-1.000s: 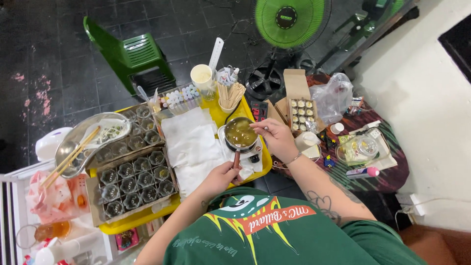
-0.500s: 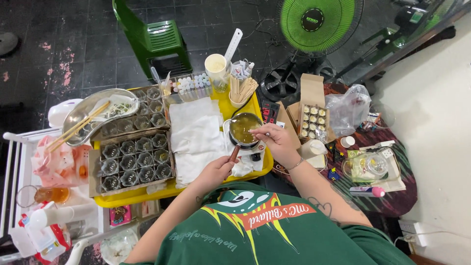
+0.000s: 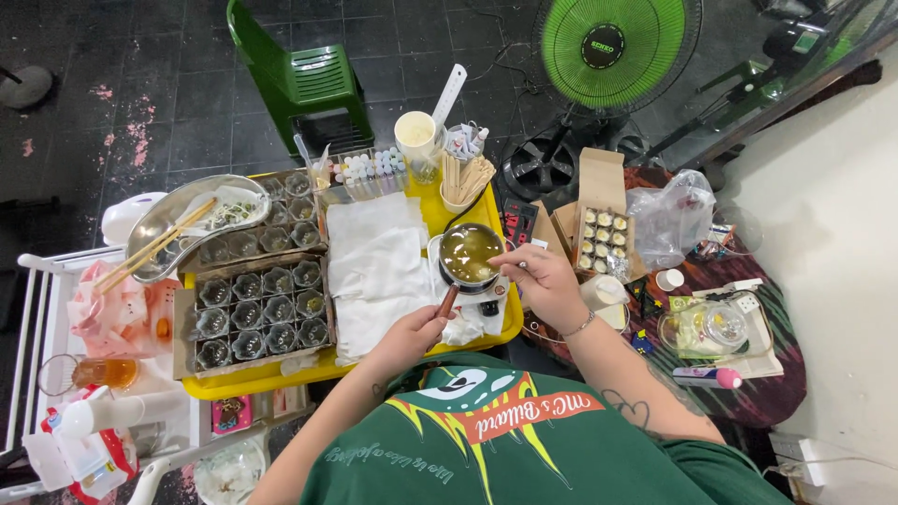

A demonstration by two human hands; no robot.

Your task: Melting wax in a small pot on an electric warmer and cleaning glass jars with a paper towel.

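Observation:
A small metal pot (image 3: 470, 255) of yellowish liquid sits on a little heater at the right end of a yellow tray (image 3: 281, 373). My left hand (image 3: 412, 335) grips the pot's brown handle (image 3: 447, 303). My right hand (image 3: 543, 283) holds a thin stirring tool over the pot's right rim, its tip in the liquid. White paper towels (image 3: 374, 266) lie just left of the pot. Further left stand cardboard trays of several small glass jars (image 3: 260, 308).
Behind the pot are a cup of wooden sticks (image 3: 463, 180), a white cup (image 3: 414, 133) and small bottles (image 3: 367, 171). A metal dish with chopsticks (image 3: 178, 224) lies far left. An open box of filled jars (image 3: 600, 234), a plastic bag (image 3: 675, 220), a green chair (image 3: 304, 79) and fan (image 3: 615, 47) surround.
The view has shifted slightly, so everything sits a little further right and lower in frame. Both hands stay at the pot, the right one moving slightly at the rim.

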